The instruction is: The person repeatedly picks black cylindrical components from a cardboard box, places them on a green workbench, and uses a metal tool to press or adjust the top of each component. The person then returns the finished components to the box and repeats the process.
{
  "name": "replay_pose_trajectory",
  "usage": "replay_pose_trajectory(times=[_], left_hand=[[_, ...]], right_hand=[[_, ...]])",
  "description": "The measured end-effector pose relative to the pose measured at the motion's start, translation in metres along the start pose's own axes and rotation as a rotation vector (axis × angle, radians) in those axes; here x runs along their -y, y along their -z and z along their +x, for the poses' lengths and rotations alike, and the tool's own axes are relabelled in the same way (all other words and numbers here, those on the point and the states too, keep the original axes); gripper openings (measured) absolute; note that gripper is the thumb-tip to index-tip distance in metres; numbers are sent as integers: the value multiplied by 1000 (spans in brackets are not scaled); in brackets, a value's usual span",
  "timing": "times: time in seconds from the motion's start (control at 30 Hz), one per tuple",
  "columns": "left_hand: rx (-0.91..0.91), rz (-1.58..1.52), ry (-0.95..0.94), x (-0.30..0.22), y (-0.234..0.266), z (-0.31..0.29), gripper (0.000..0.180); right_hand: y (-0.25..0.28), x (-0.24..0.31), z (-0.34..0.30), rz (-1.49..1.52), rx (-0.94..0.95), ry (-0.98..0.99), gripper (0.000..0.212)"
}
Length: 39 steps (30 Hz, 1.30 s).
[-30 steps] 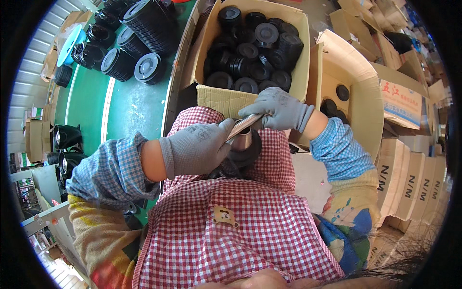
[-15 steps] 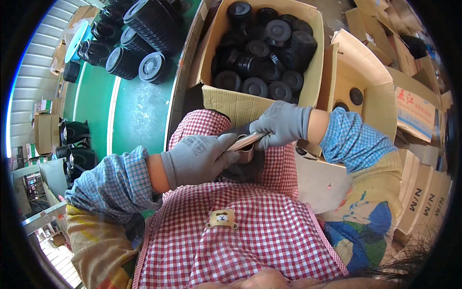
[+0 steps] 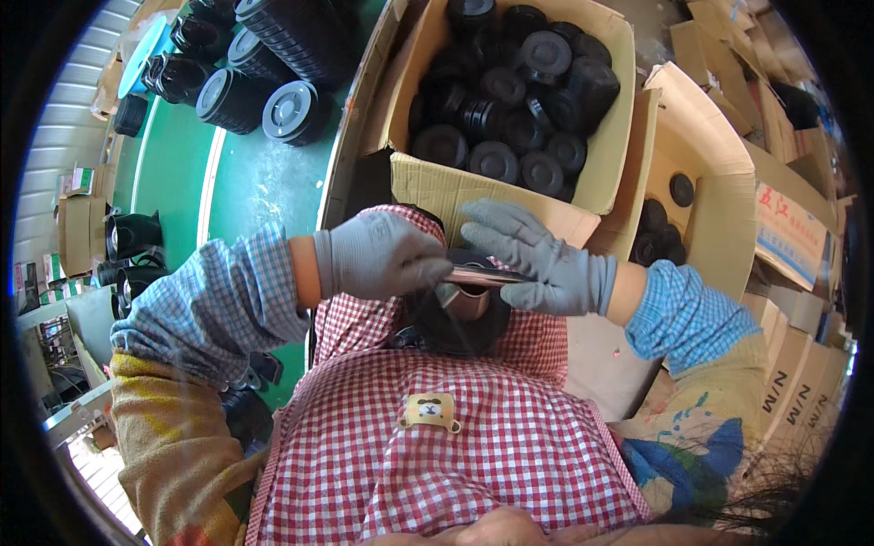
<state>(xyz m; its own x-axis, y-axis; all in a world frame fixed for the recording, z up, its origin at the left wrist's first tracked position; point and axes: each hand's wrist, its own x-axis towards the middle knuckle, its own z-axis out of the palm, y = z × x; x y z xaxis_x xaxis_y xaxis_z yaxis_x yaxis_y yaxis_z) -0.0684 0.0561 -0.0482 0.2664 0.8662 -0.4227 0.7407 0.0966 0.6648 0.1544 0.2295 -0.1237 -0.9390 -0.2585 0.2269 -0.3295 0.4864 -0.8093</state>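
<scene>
My left hand (image 3: 382, 257), in a grey knit glove, is closed with its fingertips pinching one end of a thin flat bar (image 3: 482, 276). At the bar's other end is my right hand (image 3: 544, 257), gloved alike, its fingers stretched out and its thumb below the bar. Under the bar, a shiny brownish metal piece (image 3: 466, 302) with a curved edge sits at a dark round part (image 3: 455, 329) over my lap. The gloves and bar partly cover both pieces, so their exact kind is hidden.
Ahead stands a cardboard box (image 3: 496, 187) full of black round lids (image 3: 546, 53). To its right, another carton (image 3: 706, 118) holds several black discs (image 3: 654, 232). Stacked black lids (image 3: 293, 111) stand on the green table (image 3: 264, 173) at left. Flattened cartons (image 3: 787, 364) lean at right.
My right hand has gone from a closed grip to stretched fingers. The bar has turned from slanted to nearly level. More discs show in the right carton as the view shifts.
</scene>
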Motion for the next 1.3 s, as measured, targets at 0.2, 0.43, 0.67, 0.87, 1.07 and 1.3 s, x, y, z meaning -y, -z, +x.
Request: replay_pose_trajectory(times=[0.2, 0.43, 0.67, 0.87, 1.07, 1.3], left_hand=[[-4, 33, 49, 47, 1, 47, 38], [-291, -129, -26, 65, -18, 94, 33], [-1000, 422, -527, 60, -59, -39, 32], [-421, 798, -582, 43, -160, -89, 35], [-417, 687, -535, 58, -165, -82, 16], [-445, 604, -446, 59, -171, -79, 10]], right_hand=[[-25, 65, 20, 132, -41, -39, 69], [-36, 83, 32, 10, -313, -296, 81], [-21, 74, -4, 194, -300, -943, 76], [-37, 66, -25, 704, -859, -862, 62], [-53, 61, -52, 680, -982, -795, 62], [-58, 90, -41, 532, -983, -686, 63]])
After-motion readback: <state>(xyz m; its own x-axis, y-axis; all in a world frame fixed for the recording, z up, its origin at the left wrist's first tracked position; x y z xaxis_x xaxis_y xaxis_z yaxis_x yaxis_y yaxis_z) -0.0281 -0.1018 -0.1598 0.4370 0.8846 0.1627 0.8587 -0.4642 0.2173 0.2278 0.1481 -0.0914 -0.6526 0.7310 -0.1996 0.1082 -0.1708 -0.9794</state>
